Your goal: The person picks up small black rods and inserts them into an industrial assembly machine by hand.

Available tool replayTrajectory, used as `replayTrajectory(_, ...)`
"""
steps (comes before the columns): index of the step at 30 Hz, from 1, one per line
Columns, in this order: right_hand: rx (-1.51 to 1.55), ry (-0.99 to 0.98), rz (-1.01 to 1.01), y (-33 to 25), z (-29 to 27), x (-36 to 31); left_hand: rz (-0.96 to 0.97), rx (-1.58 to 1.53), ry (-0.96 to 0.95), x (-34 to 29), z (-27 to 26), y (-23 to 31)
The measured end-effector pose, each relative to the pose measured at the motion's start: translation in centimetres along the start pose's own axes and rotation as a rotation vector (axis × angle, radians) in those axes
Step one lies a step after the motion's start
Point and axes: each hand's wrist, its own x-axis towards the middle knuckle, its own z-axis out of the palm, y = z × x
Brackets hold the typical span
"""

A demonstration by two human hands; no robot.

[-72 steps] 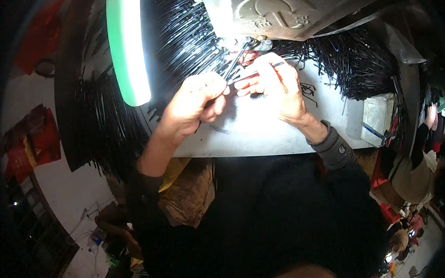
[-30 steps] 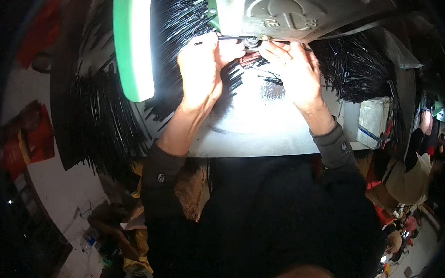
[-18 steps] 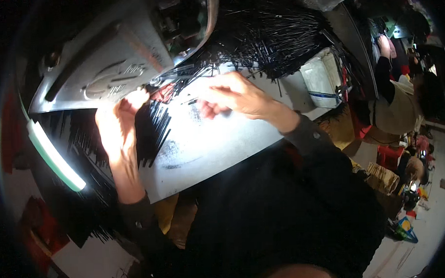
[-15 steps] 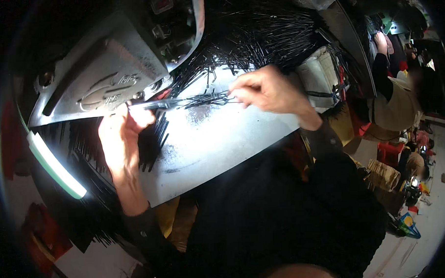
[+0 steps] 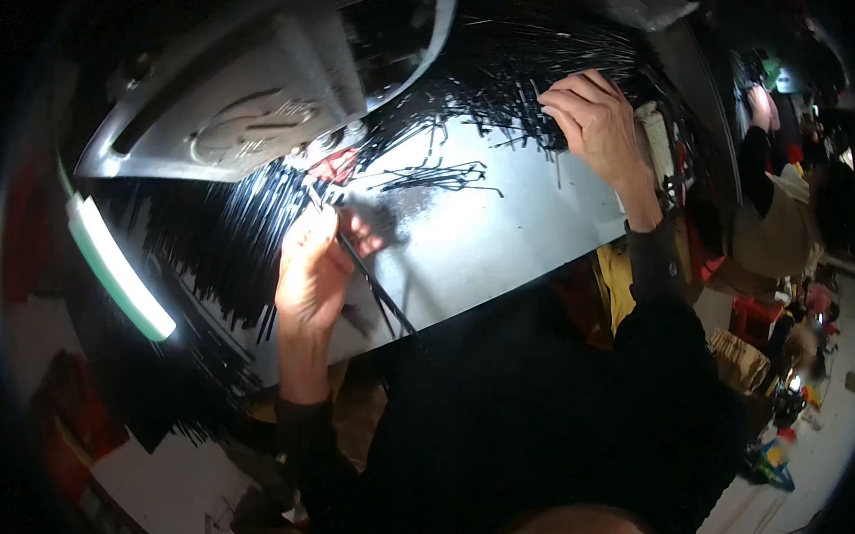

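My left hand [image 5: 310,271] is pinched around a few thin black rods [image 5: 376,286], which hang down across the near edge of the metal work plate [image 5: 483,237]. Beside its fingertips is the lower end of a grey metal machine [image 5: 253,127] with a small red part [image 5: 334,165]. My right hand [image 5: 597,129] reaches over the plate's far right part, at the edge of a big heap of black rods [image 5: 496,86]. Its fingers are curled together; what they hold, if anything, is hidden. Between both hands, several bent black rods [image 5: 443,177] lie loose on the plate.
Many straight black rods [image 5: 219,227] lie fanned out left of the machine. A bright tube lamp [image 5: 117,268] hangs at the left. On the right stands a pale box [image 5: 656,137], and beyond it a co-worker's hand [image 5: 759,105] shows.
My left hand has come away from the machine's side toward me, its rods now pointing down. The right hand has left the loose rods and moved right and away to the heap. The view has shifted.
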Motion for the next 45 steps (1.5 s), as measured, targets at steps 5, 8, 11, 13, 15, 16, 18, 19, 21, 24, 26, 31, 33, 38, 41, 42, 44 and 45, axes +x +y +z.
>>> replayTrajectory(5,0.165,0.135,-0.296,-10.2,2.6,3.9,0.022,-0.124,0.021,3.3,0.1,-0.4)
replayTrajectory(8,0.496,0.104,-0.118,-13.6,5.6,4.9,0.045,-0.076,0.036,3.5,1.1,-0.1)
replayTrajectory(11,1.007,0.045,0.231,-14.8,7.1,5.9,0.143,0.022,0.11,3.1,0.9,0.1)
replayTrajectory(13,1.141,-0.01,0.355,-15.2,7.2,6.2,0.254,0.184,0.164,3.5,0.5,0.0)
replayTrajectory(15,1.169,0.017,0.383,-15.4,7.4,6.4,0.338,0.362,0.165,3.5,0.4,0.2)
replayTrajectory(16,1.172,0.01,0.38,-15.4,7.5,6.5,0.362,0.432,0.165,3.4,0.6,0.3)
replayTrajectory(18,1.183,0.02,0.383,-15.4,7.7,6.7,0.395,0.482,0.189,3.4,0.6,0.4)
replayTrajectory(19,1.199,0.022,0.389,-15.5,7.7,6.6,0.427,0.536,0.205,3.4,0.7,0.4)
replayTrajectory(21,1.214,-0.016,0.38,-15.7,7.7,6.6,0.447,0.541,0.216,3.4,0.7,0.5)
replayTrajectory(24,1.259,-0.071,0.369,-16.0,7.3,6.8,0.432,0.547,0.218,3.4,0.4,0.6)
replayTrajectory(26,1.306,-0.127,0.414,-16.1,7.3,6.8,0.403,0.53,0.205,3.3,0.4,0.8)
replayTrajectory(31,1.378,-0.136,0.488,-16.3,7.1,7.0,0.419,0.515,0.173,3.6,0.8,1.2)
replayTrajectory(33,1.444,-0.118,0.52,-16.4,7.1,7.2,0.46,0.543,0.158,4.1,0.7,1.4)
replayTrajectory(38,1.512,-0.115,0.584,-16.4,7.2,7.6,0.536,0.602,0.127,4.9,0.4,1.4)
replayTrajectory(41,1.522,-0.118,0.599,-16.2,7.3,7.6,0.52,0.585,0.116,4.6,0.8,1.6)
replayTrajectory(42,1.509,-0.119,0.581,-16.0,7.3,7.5,0.521,0.585,0.118,4.6,0.8,1.6)
replayTrajectory(44,1.498,-0.121,0.562,-15.8,7.4,7.6,0.495,0.64,0.122,4.8,0.7,1.7)
replayTrajectory(45,1.469,-0.141,0.559,-15.8,7.4,7.7,0.516,0.58,0.114,5.0,0.8,1.6)
